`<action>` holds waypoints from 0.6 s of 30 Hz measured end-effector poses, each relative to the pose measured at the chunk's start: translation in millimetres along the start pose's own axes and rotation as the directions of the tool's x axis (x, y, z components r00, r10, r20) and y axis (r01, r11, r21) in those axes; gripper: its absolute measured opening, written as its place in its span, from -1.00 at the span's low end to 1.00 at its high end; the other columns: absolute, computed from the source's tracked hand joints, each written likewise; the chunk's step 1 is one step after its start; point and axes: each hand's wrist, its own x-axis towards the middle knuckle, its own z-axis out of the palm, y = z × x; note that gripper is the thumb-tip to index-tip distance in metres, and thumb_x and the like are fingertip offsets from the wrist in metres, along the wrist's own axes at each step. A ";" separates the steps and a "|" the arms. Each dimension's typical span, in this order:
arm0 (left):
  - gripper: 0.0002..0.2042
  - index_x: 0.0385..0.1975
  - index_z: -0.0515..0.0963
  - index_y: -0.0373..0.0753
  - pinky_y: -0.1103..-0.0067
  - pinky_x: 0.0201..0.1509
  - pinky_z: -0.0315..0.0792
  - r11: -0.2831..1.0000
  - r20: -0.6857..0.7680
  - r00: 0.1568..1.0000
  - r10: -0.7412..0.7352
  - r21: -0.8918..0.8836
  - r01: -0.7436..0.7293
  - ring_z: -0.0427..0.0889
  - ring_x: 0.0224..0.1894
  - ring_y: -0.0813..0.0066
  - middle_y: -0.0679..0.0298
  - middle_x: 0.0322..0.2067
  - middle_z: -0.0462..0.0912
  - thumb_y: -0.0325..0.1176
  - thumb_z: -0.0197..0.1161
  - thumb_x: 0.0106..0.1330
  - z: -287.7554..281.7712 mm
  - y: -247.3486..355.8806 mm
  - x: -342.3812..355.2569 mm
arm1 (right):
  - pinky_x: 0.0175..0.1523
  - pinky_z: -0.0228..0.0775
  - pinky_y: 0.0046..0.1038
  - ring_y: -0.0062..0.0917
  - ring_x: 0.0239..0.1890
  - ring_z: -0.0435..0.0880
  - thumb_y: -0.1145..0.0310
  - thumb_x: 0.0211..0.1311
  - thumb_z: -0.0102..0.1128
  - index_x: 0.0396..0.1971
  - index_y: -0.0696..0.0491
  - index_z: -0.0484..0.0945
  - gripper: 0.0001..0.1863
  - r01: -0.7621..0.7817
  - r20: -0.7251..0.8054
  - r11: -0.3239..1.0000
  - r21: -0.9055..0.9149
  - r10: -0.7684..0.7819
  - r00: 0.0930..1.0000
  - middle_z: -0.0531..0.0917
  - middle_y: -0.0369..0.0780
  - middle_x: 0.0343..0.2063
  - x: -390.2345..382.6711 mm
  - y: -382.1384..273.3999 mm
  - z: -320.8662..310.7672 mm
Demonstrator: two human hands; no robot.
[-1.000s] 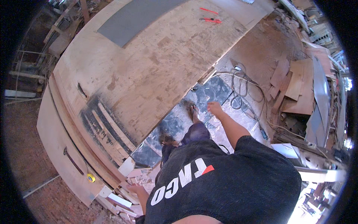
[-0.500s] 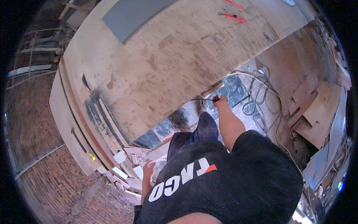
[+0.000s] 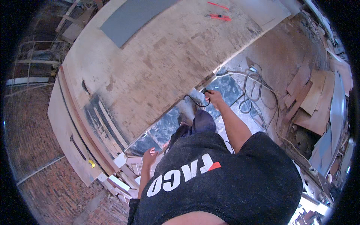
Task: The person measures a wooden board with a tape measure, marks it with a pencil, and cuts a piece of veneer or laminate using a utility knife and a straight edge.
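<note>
Right now the dark cord [image 3: 193, 100] loops just off the near edge of the table [image 3: 161, 67], right of that edge's middle. From where I sit, I see the right hand [image 3: 212, 97] pinching one end of it; a dark piece at the fingertips is too small for me to identify. The loop's other side reaches the table's edge, though I cannot tell whether it touches.

The left hand [image 3: 150, 154] hangs released, fingers half-curled, near the table's near left corner. Pale offcuts [image 3: 119, 183] crowd the floor there, close to that wrist.

Around the right arm, I have the legs [image 3: 204, 122] directly below the cord and coiled cables [image 3: 258, 80] spread on the floor to its right. Farther right, a pile of wooden sheets [image 3: 318, 101] blocks that side.

On the table, a grey sheet [image 3: 129, 20] lies along the far edge, and a red cutter [image 3: 220, 17] sits toward the right end beside a thin red stick [image 3: 217, 5]. At the left end I make out a hammer [image 3: 77, 147] and a yellow tape measure [image 3: 91, 163], beyond long wooden strips [image 3: 82, 123].

For room, the dusty tabletop stretches between grey sheet and near edge; brown floor [image 3: 277, 48] runs along the table's right part.
</note>
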 end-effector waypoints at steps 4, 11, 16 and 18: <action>-0.58 -0.02 0.66 -0.32 0.43 -0.02 0.61 0.973 -0.033 0.986 0.161 0.173 -0.153 0.78 -0.16 0.21 0.00 -0.23 0.77 -0.16 0.40 0.21 -13.8 34.8 -9.5 | -0.35 0.42 -0.44 -0.55 -0.45 0.57 0.37 0.35 0.26 -0.01 0.21 0.60 -0.70 -0.054 0.090 0.985 0.164 0.040 0.995 0.63 -0.28 -0.38 18.1 13.3 -8.1; -0.79 -0.36 0.68 -0.29 0.38 -0.25 0.56 0.899 -0.417 0.800 0.431 0.117 -0.423 0.72 -0.38 0.15 0.05 -0.44 0.72 -0.25 0.33 0.24 -53.1 202.8 8.4 | -0.34 0.43 -0.41 -0.51 -0.45 0.60 0.42 0.31 0.29 -0.17 0.21 0.61 -0.81 -0.105 0.125 0.972 0.211 0.080 0.989 0.64 -0.25 -0.42 22.3 -1.0 2.8; -0.82 -0.31 0.66 -0.27 0.32 -0.12 0.54 0.811 -0.591 0.578 0.563 0.258 -0.525 0.68 -0.28 0.11 0.09 -0.41 0.68 -0.31 0.36 0.17 -95.1 322.9 115.4 | -0.28 0.51 -0.38 -0.41 -0.41 0.65 0.49 0.24 0.31 -0.20 0.24 0.62 -0.82 -0.127 0.095 0.950 0.284 0.103 0.990 0.68 -0.19 -0.38 38.3 18.7 -7.3; -0.77 -0.25 0.65 -0.27 0.30 -0.03 0.52 0.803 -0.614 0.531 0.584 0.339 -0.491 0.66 -0.19 0.08 0.07 -0.32 0.67 -0.31 0.38 0.15 -111.2 368.2 161.9 | -0.21 0.55 -0.35 -0.39 -0.31 0.70 0.49 0.23 0.33 -0.13 0.26 0.62 -0.76 -0.176 0.126 0.948 0.265 0.147 0.981 0.72 -0.16 -0.29 26.0 4.2 -6.1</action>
